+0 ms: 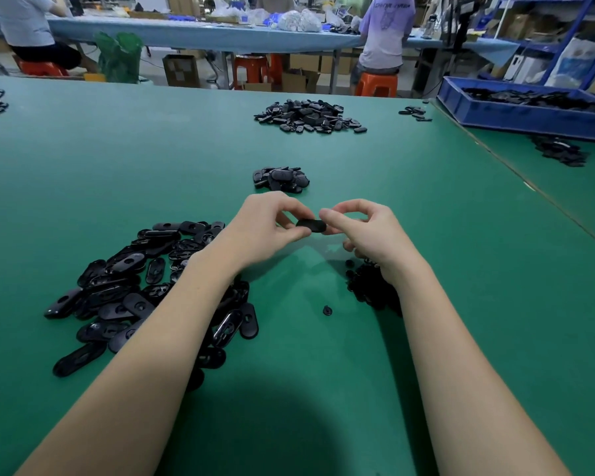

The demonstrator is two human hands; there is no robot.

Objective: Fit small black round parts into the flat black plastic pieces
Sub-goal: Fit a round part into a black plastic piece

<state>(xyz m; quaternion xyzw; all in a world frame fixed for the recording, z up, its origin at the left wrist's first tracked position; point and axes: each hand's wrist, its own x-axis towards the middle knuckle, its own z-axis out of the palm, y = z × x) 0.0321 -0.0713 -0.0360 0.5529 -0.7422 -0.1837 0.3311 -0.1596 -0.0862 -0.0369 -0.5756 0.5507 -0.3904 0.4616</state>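
A glossy, flat oval black plastic piece (311, 225) hangs above the green table (461, 304), pinched at its ends by the left hand (268, 223) and right hand (371, 231), fingers curled.

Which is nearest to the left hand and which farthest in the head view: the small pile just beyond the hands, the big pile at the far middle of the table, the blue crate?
From the left hand:
1. Small pile, just beyond the hands.
2. Big pile, far middle of the table.
3. Blue crate, far right.
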